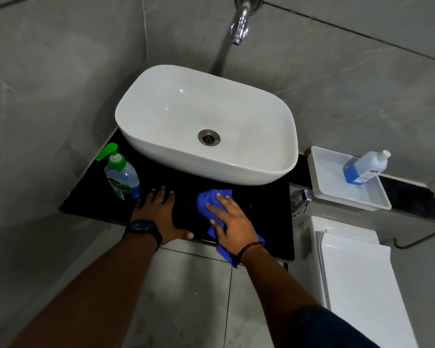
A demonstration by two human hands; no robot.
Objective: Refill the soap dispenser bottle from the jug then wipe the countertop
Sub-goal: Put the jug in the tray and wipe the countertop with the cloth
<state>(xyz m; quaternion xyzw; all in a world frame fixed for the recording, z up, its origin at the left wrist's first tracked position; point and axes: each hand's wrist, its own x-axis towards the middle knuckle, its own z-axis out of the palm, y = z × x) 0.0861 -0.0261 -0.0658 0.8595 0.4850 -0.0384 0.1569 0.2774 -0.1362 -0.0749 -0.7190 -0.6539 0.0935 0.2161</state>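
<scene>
Countertop [261, 209] wipe underway | right hand [232, 222] pressed flat on blue cloth [212, 200] | left hand [158, 212] spread, bracing | risk: soap dispenser [122, 178] at 10 o'clock toppled by leftward stroke

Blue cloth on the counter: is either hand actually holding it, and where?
The right hand presses flat on the middle of the blue cloth; the left hand rests bare on the countertop.

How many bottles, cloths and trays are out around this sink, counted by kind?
Bottles: 2, the soap dispenser bottle on the countertop and the jug standing in the tray
Cloths: 1, the blue cloth under the right hand
Trays: 1, the white tray
Total: 4
</scene>
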